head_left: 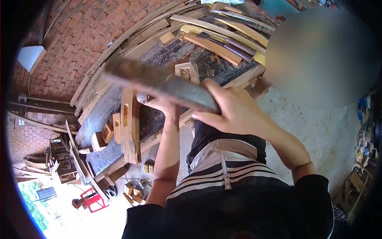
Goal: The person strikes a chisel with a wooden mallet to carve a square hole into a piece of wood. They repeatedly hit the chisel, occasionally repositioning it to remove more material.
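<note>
Over the workbench (108, 156), the right hand (238, 108) is gripping a thick bar (161, 83) pointing lengthwise far left, crossing above the left hand (166, 105), which is clasping a metal-ended tool (142, 98).

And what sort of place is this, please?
Probably a woodworking shop. A dark, flat-topped workbench holds a long, pale wooden beam with a slot cut into it, and metal chisel-like tools with long brown handles lie among narrow wooden boards.
</note>
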Available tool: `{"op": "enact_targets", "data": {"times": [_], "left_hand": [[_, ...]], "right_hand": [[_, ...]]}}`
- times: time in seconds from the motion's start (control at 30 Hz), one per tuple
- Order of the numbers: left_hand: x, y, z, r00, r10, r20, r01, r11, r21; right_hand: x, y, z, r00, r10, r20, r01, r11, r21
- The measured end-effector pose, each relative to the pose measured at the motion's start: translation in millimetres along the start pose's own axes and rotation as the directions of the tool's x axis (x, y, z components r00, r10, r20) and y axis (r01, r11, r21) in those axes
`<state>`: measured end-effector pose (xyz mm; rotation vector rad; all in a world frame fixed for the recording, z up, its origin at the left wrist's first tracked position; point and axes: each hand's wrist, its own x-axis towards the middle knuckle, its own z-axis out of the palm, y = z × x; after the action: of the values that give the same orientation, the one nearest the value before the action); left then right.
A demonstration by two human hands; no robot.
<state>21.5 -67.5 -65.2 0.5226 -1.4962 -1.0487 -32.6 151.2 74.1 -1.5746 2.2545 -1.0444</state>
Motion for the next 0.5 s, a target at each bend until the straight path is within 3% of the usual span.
{"op": "enact_targets", "data": {"times": [0.03, 0.07, 0.1, 0.17, 0.2, 0.23, 0.27, 0.3, 0.33, 0.37, 0.43, 0.47, 0.5], "left_hand": [[-2.3, 34.8, 16.8, 0.982, -0.123, -0.144, 0.064, 0.932, -0.356], [-3.4, 55.8, 16.4, 0.985, -0.107, -0.135, 0.064, 0.953, -0.295], [-9.4, 37.3, 10.1, 0.98, -0.174, -0.094, 0.154, 0.97, -0.19], [-21.9, 55.5, 27.8, 0.995, 0.037, -0.087, -0.047, 0.993, -0.108], [-25.9, 82.6, 38.0, 0.998, -0.025, -0.05, 0.013, 0.974, -0.228], [-30.0, 85.9, 36.6, 0.981, 0.173, 0.091, -0.177, 0.984, 0.038], [-32.8, 96.1, 41.5, 0.965, 0.198, 0.172, -0.202, 0.979, 0.006], [-39.1, 85.6, 43.5, 0.948, 0.149, 0.281, -0.157, 0.988, 0.004], [-42.6, 102.3, 48.7, 0.933, 0.01, 0.36, 0.018, 0.997, -0.075], [-36.2, 109.8, 50.5, 0.867, 0.152, 0.475, -0.199, 0.979, 0.051], [-38.1, 100.2, 56.7, 0.758, 0.209, 0.617, -0.219, 0.974, -0.062], [-38.0, 98.7, 58.2, 0.78, 0.203, 0.591, -0.217, 0.975, -0.048], [-37.8, 97.8, 59.7, 0.699, 0.202, 0.686, -0.25, 0.968, -0.03]], "right_hand": [[-4.6, 7.2, 4.2, 0.997, 0.047, -0.058, -0.039, 0.989, 0.14], [-9.4, 14.0, 6.5, 0.989, 0.099, -0.113, -0.075, 0.977, 0.2], [-13.6, 19.2, 6.9, 0.991, 0.089, -0.104, -0.067, 0.978, 0.198], [-21.8, 28.9, 2.3, 0.94, 0.324, -0.11, -0.258, 0.882, 0.394], [-27.2, 33.0, -1.7, 0.944, 0.312, -0.103, -0.252, 0.888, 0.384], [-33.1, 36.1, -5.2, 0.91, 0.406, -0.078, -0.332, 0.83, 0.448], [-38.4, 38.3, -7.1, 0.87, 0.492, -0.039, -0.408, 0.762, 0.504], [-44.3, 41.4, -5.7, 0.883, 0.47, -0.016, -0.403, 0.774, 0.488], [-51.1, 45.7, -3.0, 0.853, 0.518, -0.064, -0.412, 0.744, 0.526], [-56.0, 49.5, -2.6, 0.819, 0.563, -0.111, -0.415, 0.716, 0.561], [-62.0, 53.8, -6.4, 0.809, 0.581, -0.088, -0.438, 0.696, 0.569], [-65.1, 55.2, -7.2, 0.776, 0.625, -0.085, -0.464, 0.657, 0.594], [-69.0, 57.6, -6.1, 0.791, 0.608, -0.071, -0.464, 0.671, 0.578]]}}
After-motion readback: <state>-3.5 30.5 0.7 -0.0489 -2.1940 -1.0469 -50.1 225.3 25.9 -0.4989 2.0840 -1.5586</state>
